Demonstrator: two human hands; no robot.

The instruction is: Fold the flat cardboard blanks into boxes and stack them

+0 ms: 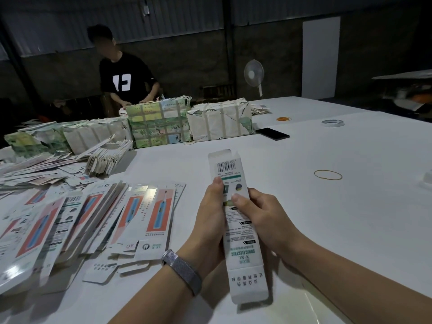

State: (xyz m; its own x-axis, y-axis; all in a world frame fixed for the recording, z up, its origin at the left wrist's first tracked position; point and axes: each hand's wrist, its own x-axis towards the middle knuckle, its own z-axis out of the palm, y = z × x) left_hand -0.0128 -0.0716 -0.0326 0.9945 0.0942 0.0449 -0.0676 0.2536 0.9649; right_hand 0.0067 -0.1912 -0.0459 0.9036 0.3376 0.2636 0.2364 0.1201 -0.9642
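Gripping long box (236, 220) between left hand (209, 220), right hand (257, 216).

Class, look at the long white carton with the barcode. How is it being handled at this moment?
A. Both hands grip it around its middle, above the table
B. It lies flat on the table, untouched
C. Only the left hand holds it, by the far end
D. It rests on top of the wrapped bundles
A: the left hand and right hand both grip the carton at mid-length, thumbs on its printed face, above the white table.
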